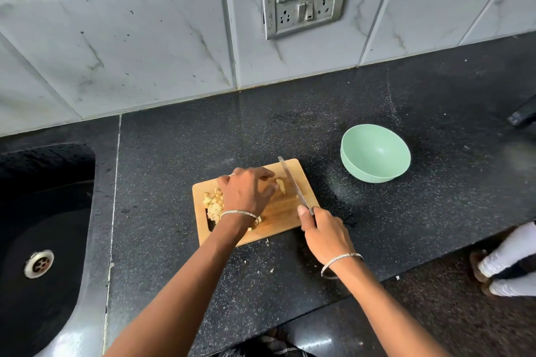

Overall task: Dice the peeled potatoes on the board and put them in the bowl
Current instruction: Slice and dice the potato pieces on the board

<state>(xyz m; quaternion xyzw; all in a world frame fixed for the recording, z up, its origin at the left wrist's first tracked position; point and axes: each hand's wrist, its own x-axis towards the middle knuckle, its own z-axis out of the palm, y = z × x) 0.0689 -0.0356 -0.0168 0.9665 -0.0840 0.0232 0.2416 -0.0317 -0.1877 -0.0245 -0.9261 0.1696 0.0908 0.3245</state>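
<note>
1. In the head view, the left hand [246, 191] sits over the middle of the board [278, 211], its fingers curled down onto the uncut potato piece [280, 185]. The right hand [324, 235] is wrapped around the handle of the knife [293, 182] at the board's near right corner. The blade runs across the board just beside those fingers.
2. The biggest worry is a nick: the fingertips are very near the edge, and a wet piece could roll under pressure.
3. The diced pile [214, 203] lies at the board's left edge, partly under the wrist. A careless sweep could push cubes onto the tabletop [174, 153] or toward the sink [43, 211] further left of the board.
4. The bowl [365, 171] stands empty, well apart beyond the board's far right corner, so cubes could drop on the way over.
5. The board lies straight on glossy stone, so it might slide under a hard chop.
</note>
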